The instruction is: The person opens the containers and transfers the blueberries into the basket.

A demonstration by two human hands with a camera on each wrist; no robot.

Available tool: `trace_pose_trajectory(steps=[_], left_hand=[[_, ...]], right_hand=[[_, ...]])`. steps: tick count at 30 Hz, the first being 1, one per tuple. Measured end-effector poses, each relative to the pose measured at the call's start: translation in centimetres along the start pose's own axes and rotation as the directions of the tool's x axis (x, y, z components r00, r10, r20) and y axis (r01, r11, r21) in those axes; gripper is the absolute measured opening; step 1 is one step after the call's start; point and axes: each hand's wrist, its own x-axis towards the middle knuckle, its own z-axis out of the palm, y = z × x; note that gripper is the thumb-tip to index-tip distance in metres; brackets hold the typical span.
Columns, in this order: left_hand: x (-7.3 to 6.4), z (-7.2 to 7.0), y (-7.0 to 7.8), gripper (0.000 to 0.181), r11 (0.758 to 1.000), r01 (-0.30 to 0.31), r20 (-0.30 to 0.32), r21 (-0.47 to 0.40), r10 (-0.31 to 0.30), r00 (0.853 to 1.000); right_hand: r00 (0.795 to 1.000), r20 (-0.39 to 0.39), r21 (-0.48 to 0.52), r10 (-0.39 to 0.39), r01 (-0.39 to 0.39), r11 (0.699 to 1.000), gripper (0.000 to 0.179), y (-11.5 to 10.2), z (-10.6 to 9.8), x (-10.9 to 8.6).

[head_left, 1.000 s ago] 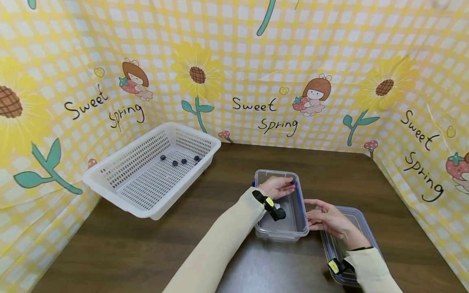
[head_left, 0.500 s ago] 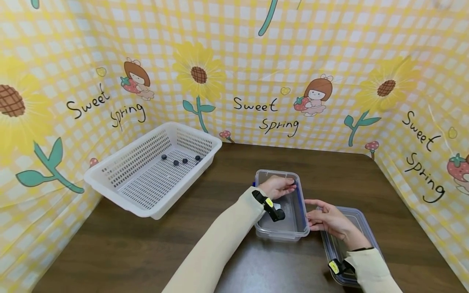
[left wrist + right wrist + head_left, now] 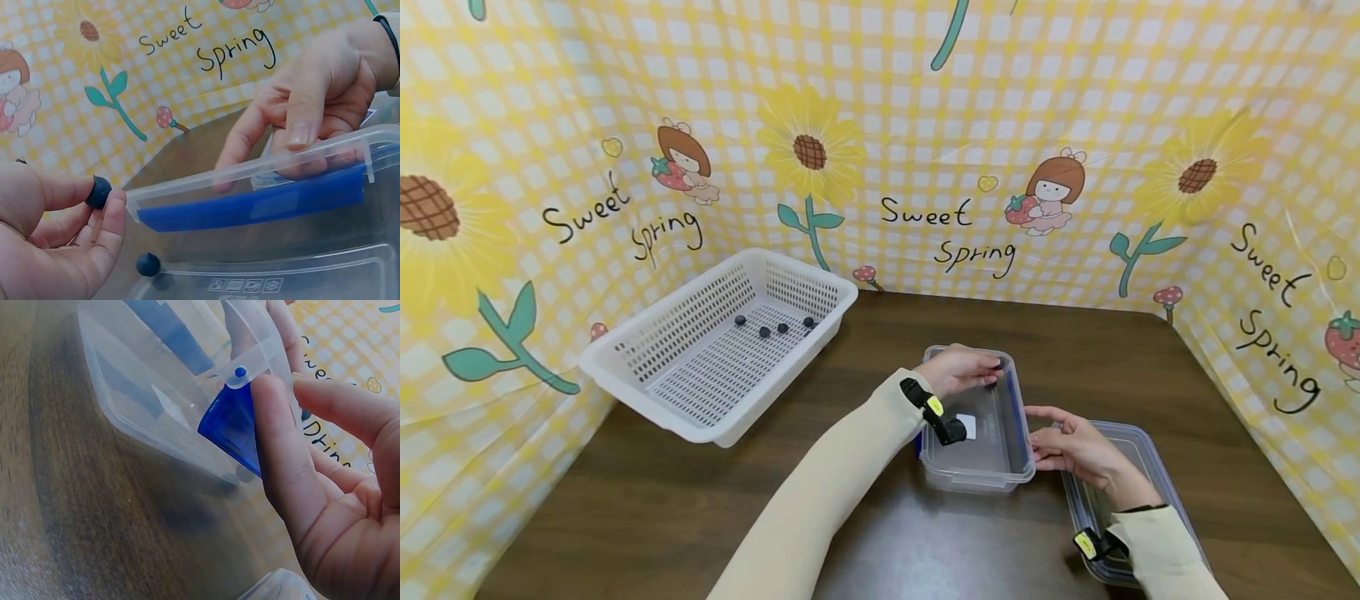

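My left hand [image 3: 958, 369] is over the far end of a clear plastic box [image 3: 977, 477] with blue side clasps. Its thumb and fingers pinch a dark blue blueberry [image 3: 99, 192]. Below them, another blueberry [image 3: 148, 264] lies on the box floor. My right hand [image 3: 1078, 450] is at the box's right side, thumb and fingers loosely spread. Its thumb touches the box beside the blue clasp [image 3: 234, 425]. A clear lid [image 3: 1138, 454] lies partly under the right hand and wrist.
A white perforated basket [image 3: 662, 425] stands at the left on the dark wooden table [image 3: 655, 508]. Several blueberries [image 3: 764, 332] are inside it. A yellow checked cloth [image 3: 910, 100] with printed sunflowers surrounds the table at the back and sides.
The left hand has shifted slightly left and away within the box, baring more of the white label on the floor. My right hand stays at the box's side.
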Motion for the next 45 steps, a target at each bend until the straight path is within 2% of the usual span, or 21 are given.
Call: trace_pose_trajectory(steps=[3, 8, 13, 19, 28, 33, 37, 40, 45], left_hand=[[-2.5, 0.0, 1.7, 0.027, 1.000, -0.010, 0.034, 0.017, 0.010, 0.999], [-3.8, -1.1, 3.5, 0.032, 0.999, -0.030, 0.080, 0.035, 0.028, 0.996], [-4.6, -2.7, 5.2, 0.033, 0.997, -0.072, 0.046, 0.031, 0.071, 0.996], [-5.5, -5.5, 6.9, 0.035, 0.993, -0.109, 0.022, 0.038, 0.109, 0.994], [-7.8, -9.4, 10.3, 0.037, 0.983, -0.179, -0.044, 0.040, 0.181, 0.983], [-9.1, -12.5, 12.0, 0.041, 0.976, -0.216, -0.084, 0.023, 0.217, 0.972], [-10.2, -15.7, 12.8, 0.044, 0.971, -0.238, -0.117, 0.033, 0.241, 0.964], [-11.0, -18.4, 13.0, 0.046, 0.970, -0.244, -0.167, -0.002, 0.240, 0.956], [-12.5, -23.1, 13.2, 0.040, 0.956, -0.257, -0.257, -0.139, 0.216, 0.942]], right_hand=[[1.000, -0.006, -0.006, 0.006, -0.007, 1.000, 0.035, 0.0, 0.0, 0.0], [1.000, -0.020, -0.014, 0.014, -0.014, 1.000, 0.037, 0.0, 0.0, 0.0], [1.000, -0.026, -0.023, 0.009, -0.010, 1.000, 0.037, 0.0, -0.1, -0.1], [1.000, -0.013, -0.022, 0.001, -0.001, 1.000, 0.039, 0.1, -0.1, -0.1], [1.000, 0.005, -0.001, -0.005, 0.005, 1.000, 0.038, -0.1, 0.0, -0.1], [1.000, 0.004, -0.004, -0.008, 0.008, 1.000, 0.038, 0.0, -0.2, 0.0], [1.000, -0.006, -0.013, 0.002, -0.002, 1.000, 0.037, 0.0, -0.2, -0.1], [1.000, -0.013, -0.018, 0.008, -0.008, 1.000, 0.038, 0.0, -0.2, -0.1], [1.000, -0.006, -0.016, 0.002, -0.003, 1.000, 0.039, 0.1, -0.3, 0.0]])
